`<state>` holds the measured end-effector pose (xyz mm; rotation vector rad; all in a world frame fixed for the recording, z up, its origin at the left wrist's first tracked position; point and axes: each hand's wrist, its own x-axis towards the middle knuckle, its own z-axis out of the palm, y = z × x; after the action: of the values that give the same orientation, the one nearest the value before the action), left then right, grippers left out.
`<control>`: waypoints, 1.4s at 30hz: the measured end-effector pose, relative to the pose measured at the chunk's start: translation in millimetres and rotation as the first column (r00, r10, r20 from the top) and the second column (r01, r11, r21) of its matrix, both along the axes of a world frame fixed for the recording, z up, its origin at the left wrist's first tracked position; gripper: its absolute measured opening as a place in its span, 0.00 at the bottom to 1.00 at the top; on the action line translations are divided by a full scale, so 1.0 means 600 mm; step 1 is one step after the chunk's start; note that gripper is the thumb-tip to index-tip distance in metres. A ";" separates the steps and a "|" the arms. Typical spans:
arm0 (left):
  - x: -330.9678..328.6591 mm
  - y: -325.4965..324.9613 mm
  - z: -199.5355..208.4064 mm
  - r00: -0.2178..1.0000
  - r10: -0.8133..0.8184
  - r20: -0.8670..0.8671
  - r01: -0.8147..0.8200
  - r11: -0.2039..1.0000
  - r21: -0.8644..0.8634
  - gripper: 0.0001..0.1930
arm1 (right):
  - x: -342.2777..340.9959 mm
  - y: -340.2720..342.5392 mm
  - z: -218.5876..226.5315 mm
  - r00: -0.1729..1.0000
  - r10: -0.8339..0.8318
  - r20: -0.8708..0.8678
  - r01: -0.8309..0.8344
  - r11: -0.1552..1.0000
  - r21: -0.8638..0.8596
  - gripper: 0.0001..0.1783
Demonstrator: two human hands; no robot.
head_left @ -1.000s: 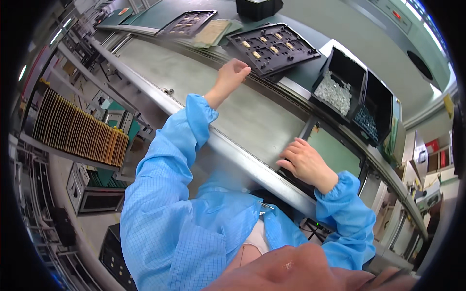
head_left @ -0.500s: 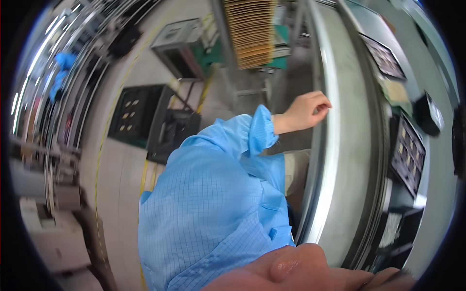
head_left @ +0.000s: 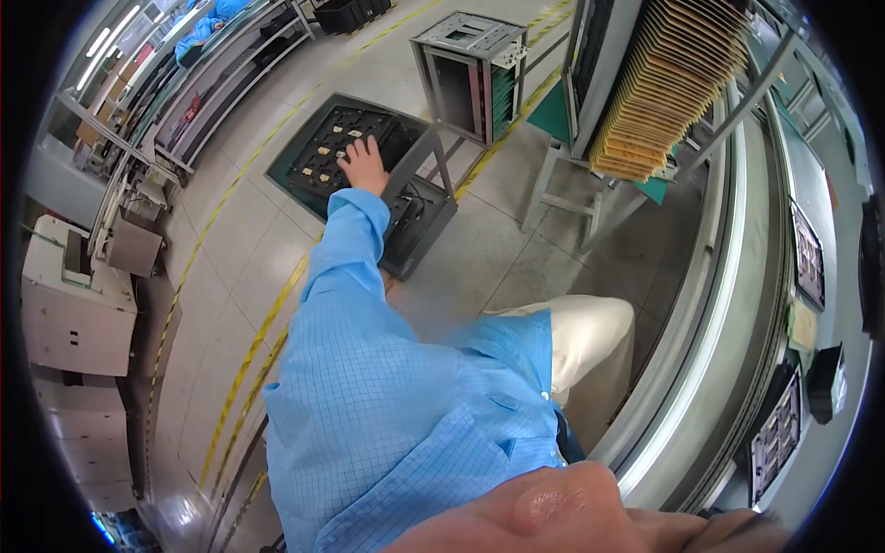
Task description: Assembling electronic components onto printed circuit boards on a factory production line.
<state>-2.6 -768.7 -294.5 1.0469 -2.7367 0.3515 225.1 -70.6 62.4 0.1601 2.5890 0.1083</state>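
Observation:
My left hand (head_left: 364, 169), in a blue sleeve, is stretched forward and to the left. Its fingers are spread over the near right part of a black tray (head_left: 372, 122), and I see nothing held in them. Whether the fingertips touch the tray is unclear. Several small pale pieces (head_left: 324, 150) sit in the tray, on top of a dark grey metal cart (head_left: 431, 230) that stands low beside me. My right hand is out of view.
A tall rack of stacked brown-edged boards (head_left: 664, 92) stands ahead, with a grey metal magazine (head_left: 472, 39) to its left. Along my right runs a metal-edged bench (head_left: 687, 392) holding dark trays (head_left: 776, 433) and a black box (head_left: 825, 382). A person in blue (head_left: 195, 41) is far left.
My left hand has swung left from beside the bench edge to the tray, and its curled fingers have spread. The view has shifted, showing more of the cart and floor.

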 end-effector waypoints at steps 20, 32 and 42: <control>0.008 -0.025 0.005 0.974 -0.154 0.164 0.130 0.981 0.146 0.45 | -0.522 -0.358 -0.270 0.687 0.726 -0.031 -0.631 0.575 -0.521 0.14; 0.202 0.104 0.101 0.832 -0.541 -0.122 0.553 0.796 0.244 0.43 | -0.566 -0.869 -0.549 0.718 0.302 0.627 0.536 0.334 -0.775 0.41; 0.317 -0.073 -0.038 0.656 0.718 -0.232 0.335 -0.002 0.942 0.32 | -0.523 -0.911 -0.602 0.959 0.220 0.180 0.068 0.439 -0.896 0.42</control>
<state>187.8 -812.5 -317.1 1.3506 -1.5457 -1.9729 -88.8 -617.4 -298.8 -0.3603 2.0148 -1.1537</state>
